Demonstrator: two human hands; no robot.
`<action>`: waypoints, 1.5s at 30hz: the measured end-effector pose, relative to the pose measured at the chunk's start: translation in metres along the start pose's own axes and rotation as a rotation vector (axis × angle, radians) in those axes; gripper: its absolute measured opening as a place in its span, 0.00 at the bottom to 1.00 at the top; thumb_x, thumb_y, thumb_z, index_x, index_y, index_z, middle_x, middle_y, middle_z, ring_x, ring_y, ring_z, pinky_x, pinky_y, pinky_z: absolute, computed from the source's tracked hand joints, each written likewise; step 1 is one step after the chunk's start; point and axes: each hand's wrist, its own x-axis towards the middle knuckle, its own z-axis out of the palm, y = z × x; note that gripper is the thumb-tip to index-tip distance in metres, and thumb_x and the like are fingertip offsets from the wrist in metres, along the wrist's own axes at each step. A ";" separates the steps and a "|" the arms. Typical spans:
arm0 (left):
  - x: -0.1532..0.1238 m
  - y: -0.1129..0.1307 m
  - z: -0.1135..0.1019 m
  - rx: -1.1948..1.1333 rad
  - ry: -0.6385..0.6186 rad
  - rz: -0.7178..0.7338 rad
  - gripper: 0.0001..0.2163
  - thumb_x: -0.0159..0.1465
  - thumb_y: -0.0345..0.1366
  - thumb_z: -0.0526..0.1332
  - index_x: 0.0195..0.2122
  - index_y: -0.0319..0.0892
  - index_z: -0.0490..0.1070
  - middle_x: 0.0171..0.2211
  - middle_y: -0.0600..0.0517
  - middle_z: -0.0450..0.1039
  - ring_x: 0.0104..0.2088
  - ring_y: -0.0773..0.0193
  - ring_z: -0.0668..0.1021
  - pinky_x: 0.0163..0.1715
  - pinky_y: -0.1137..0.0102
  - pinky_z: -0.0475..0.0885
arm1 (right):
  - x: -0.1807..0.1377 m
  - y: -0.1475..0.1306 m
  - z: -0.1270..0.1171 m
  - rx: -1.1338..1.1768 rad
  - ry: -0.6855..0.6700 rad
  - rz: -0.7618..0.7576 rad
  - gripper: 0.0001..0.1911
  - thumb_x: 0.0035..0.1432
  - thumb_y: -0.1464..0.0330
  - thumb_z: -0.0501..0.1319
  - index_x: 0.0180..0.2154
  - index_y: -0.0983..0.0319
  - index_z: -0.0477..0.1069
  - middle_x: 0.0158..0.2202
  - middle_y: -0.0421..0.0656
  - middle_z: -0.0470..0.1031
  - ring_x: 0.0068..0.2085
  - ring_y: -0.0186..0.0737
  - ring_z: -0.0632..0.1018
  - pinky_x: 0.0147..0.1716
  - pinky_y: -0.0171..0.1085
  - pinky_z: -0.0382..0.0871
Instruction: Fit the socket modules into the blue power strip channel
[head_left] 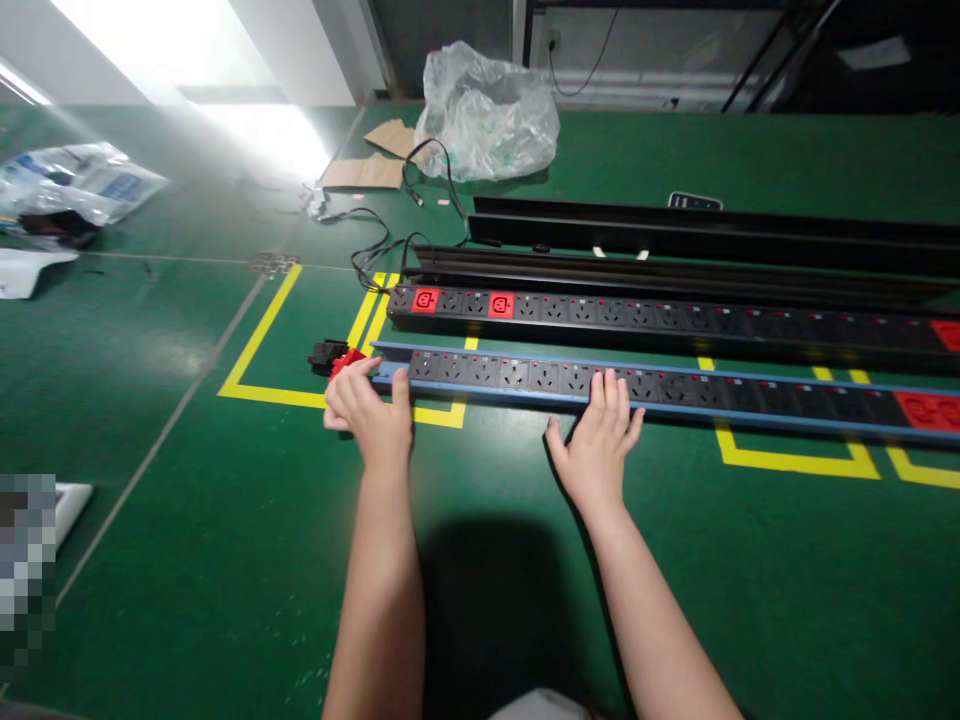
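Note:
A long power strip (546, 378) with a blue housing and black socket modules lies across the green surface in front of me. My left hand (367, 405) is at its left end, fingers curled and thumb against the blue rail. Just beyond those fingers are a red socket piece (346, 361) and a black connector piece (327, 354), partly hidden by the hand. My right hand (600, 440) rests further along the strip, its fingertips stretched over the sockets and its thumb apart on the near side.
Behind lies a black power strip (585, 311) with red sockets, then long black housings (570, 228). Black cables (375, 235), cardboard pieces (365, 172) and a clear plastic bag (487, 115) sit further back. Plastic packaging (82, 180) is at left. Yellow tape (262, 392) marks the surface.

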 end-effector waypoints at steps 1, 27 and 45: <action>0.000 0.004 0.002 0.018 -0.045 0.032 0.17 0.71 0.50 0.59 0.51 0.45 0.75 0.61 0.39 0.72 0.67 0.40 0.65 0.66 0.44 0.53 | 0.000 0.001 0.001 0.000 0.003 -0.001 0.48 0.67 0.57 0.55 0.77 0.67 0.34 0.78 0.61 0.48 0.78 0.60 0.51 0.74 0.68 0.41; 0.009 0.009 0.012 0.058 -0.257 0.208 0.19 0.76 0.38 0.47 0.42 0.41 0.78 0.49 0.42 0.79 0.58 0.46 0.71 0.60 0.49 0.52 | 0.001 -0.010 -0.004 -0.045 0.004 0.026 0.46 0.67 0.59 0.56 0.76 0.73 0.41 0.78 0.62 0.47 0.79 0.59 0.48 0.75 0.67 0.43; 0.042 -0.061 0.006 -0.189 0.028 -0.059 0.09 0.67 0.34 0.64 0.48 0.40 0.76 0.53 0.41 0.74 0.59 0.48 0.73 0.63 0.54 0.66 | 0.000 -0.005 -0.001 -0.064 0.027 0.004 0.47 0.67 0.57 0.56 0.76 0.71 0.40 0.78 0.60 0.48 0.78 0.56 0.49 0.75 0.65 0.42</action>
